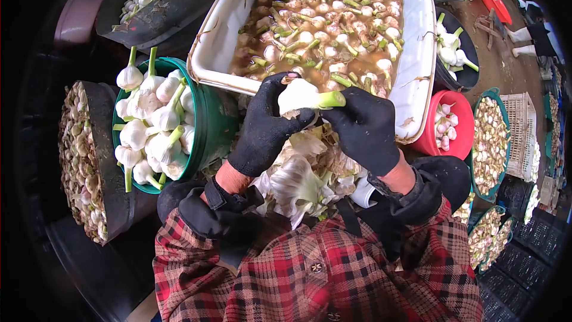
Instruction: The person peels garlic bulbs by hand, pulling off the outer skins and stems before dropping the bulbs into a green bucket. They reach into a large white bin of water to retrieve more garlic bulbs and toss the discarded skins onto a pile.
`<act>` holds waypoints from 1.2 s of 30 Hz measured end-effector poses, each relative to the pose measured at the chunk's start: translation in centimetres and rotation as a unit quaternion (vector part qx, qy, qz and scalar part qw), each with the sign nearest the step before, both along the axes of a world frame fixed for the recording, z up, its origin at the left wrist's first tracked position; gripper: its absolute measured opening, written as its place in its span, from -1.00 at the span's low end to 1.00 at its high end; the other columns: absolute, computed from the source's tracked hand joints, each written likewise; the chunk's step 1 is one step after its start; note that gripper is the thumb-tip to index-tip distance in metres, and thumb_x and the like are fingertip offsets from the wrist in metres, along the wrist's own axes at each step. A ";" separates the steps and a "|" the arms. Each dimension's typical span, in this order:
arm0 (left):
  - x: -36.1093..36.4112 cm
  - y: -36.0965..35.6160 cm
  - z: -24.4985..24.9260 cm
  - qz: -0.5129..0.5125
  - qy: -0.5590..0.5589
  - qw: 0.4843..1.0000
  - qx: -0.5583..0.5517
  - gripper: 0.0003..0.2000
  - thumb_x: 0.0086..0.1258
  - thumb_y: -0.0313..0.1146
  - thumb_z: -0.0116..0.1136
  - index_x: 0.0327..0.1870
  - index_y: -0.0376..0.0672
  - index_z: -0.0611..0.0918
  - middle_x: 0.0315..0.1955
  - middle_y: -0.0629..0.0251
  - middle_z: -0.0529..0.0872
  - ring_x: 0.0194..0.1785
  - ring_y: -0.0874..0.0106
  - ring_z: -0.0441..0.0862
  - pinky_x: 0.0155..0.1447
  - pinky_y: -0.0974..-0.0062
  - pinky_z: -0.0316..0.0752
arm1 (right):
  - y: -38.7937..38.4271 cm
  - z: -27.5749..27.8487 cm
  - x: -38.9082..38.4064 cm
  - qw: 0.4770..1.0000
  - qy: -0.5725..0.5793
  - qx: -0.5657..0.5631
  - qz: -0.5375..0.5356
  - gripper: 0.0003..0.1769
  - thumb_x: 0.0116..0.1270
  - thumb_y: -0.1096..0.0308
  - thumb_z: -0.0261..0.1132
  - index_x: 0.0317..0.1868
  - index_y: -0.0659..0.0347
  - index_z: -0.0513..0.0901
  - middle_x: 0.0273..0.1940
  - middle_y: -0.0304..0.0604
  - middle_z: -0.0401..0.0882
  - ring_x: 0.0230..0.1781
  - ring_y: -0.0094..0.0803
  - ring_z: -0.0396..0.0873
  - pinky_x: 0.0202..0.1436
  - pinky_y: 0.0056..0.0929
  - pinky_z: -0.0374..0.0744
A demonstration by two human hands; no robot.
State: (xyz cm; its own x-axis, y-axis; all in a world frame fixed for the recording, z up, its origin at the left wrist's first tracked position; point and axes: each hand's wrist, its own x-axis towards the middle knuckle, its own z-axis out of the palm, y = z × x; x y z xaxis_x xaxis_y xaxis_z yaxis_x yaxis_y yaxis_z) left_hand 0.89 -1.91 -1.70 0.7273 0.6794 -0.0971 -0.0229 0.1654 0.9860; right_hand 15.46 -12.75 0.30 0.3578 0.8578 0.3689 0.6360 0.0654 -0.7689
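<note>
A white garlic bulb (296,96) with a short green stem is held between my hands, just in front of the near rim of a white tub (223,81). My left hand (262,128), in a black glove, wraps round the bulb. My right hand (364,124), also gloved in black, has its fingers closed at the stem end. Loose garlic skins (301,182) lie below the hands, over my lap. Many unpeeled bulbs (325,18) float in brown water inside the tub.
A green bucket (214,134) of white bulbs stands at left, beside a dark container (113,149) of bulbs. At right are a pink bucket (422,140), a black bucket (444,77), green baskets (508,137) and a beige crate (519,122). People's legs (524,42) show far right.
</note>
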 end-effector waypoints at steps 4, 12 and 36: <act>0.0 0.9 -0.1 0.039 -0.036 0.986 -0.159 -0.48 0.21 -0.54 0.30 0.19 -0.29 0.36 0.02 0.19 0.51 0.07 0.33 0.57 0.19 0.31 0.57 | -0.9 0.7 0.1 0.981 0.178 -0.049 0.052 -0.89 0.11 0.50 0.39 -0.34 0.29 0.65 -0.45 -0.03 0.61 -0.43 -0.09 0.61 -0.37 -0.35 0.53; -1.7 2.1 -3.4 0.034 0.126 0.927 0.351 -0.49 0.10 -0.53 0.45 0.08 -0.33 0.47 -0.01 0.09 0.59 0.10 0.26 0.60 0.23 0.36 0.48 | -1.5 0.4 0.0 0.954 -0.094 -0.078 0.273 -0.83 0.12 0.56 0.35 -0.23 0.24 0.65 -0.32 -0.10 0.65 -0.31 -0.27 0.65 -0.24 -0.33 0.58; -0.3 -0.2 -3.6 0.032 -0.005 0.974 0.222 -0.70 0.32 -0.32 0.22 -0.05 -0.28 0.46 -0.21 0.23 0.56 -0.11 0.51 0.53 0.02 0.50 0.46 | -0.7 -1.0 -0.8 0.983 -0.165 -0.006 0.081 -0.92 0.11 0.47 0.31 -0.35 0.18 0.58 -0.39 -0.16 0.51 -0.43 -0.18 0.57 -0.39 -0.28 0.53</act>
